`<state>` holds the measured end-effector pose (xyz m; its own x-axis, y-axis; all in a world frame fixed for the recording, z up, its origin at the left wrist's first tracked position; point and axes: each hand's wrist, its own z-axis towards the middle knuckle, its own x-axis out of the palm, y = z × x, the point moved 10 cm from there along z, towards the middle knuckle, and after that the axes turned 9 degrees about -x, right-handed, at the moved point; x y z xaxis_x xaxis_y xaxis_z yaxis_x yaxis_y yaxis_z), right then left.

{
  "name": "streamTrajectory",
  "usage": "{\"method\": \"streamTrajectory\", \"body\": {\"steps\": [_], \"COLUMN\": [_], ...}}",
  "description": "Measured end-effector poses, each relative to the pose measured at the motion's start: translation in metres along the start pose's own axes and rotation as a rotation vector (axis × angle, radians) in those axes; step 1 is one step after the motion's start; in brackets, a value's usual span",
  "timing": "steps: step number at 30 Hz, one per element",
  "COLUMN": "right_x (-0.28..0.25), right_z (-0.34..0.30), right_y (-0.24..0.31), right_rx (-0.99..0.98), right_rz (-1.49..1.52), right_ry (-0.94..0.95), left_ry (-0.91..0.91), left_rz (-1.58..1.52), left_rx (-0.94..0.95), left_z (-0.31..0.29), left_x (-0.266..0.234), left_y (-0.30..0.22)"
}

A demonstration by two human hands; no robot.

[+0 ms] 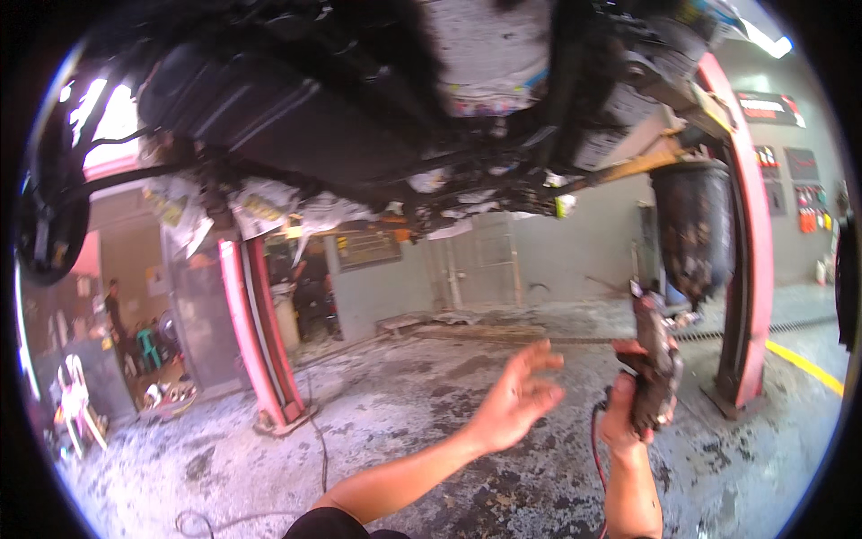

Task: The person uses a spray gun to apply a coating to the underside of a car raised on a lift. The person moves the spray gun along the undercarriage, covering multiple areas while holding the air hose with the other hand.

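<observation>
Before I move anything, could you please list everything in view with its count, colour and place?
Vehicle underside: one, mostly black, overhead
Covering paper: several pieces, whitish, on the underside
Wheel: one, black, far left
Drum-shaped object: one, dark, by the right post
Lift posts: two, red, left and right
White chair: one, left
Green seat: one, left doorway
Other person: one, dark clothing, left doorway
Cable: dark, floor, left of centre
Floor stripe: one, yellow, right
Hand tool: one, dark, in the right hand
Hose: one, dark red, beside the right wrist
Left hand: one, bare, holding nothing, centre
Right hand: one, bare, gripping the tool
</observation>
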<state>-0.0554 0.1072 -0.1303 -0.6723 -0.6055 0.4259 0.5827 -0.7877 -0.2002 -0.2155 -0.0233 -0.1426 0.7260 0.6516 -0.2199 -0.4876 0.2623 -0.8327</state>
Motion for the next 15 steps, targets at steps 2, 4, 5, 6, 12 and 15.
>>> {"method": "streamTrajectory", "body": {"steps": [2,4,5,6,12,15], "right_x": [0.0,0.0,0.002,0.003,0.017,0.024], "right_z": [-0.011,-0.016,-0.017,-0.019,-0.047,-0.058], "right_y": [-0.004,-0.004,-0.002,-0.003,-0.002,0.0], "right_rx": [0.086,0.098,0.085,0.103,0.257,0.267], "right_rz": [0.153,0.203,0.213,0.222,0.266,0.298], "right_ry": [-0.047,-0.031,-0.012,-0.005,-0.013,0.001], "left_ry": [-0.067,-0.123,-0.161,-0.189,-0.287,-0.265], "left_rz": [0.151,0.228,0.256,0.284,0.442,0.501], "left_rx": [-0.178,-0.289,-0.358,-0.42,-0.726,-0.794], "left_z": [-0.023,-0.051,-0.065,-0.079,-0.144,-0.181], "left_x": [-0.02,-0.043,-0.056,-0.069,-0.125,-0.132], "left_y": [0.051,0.095,0.117,0.138,0.249,0.285]}}
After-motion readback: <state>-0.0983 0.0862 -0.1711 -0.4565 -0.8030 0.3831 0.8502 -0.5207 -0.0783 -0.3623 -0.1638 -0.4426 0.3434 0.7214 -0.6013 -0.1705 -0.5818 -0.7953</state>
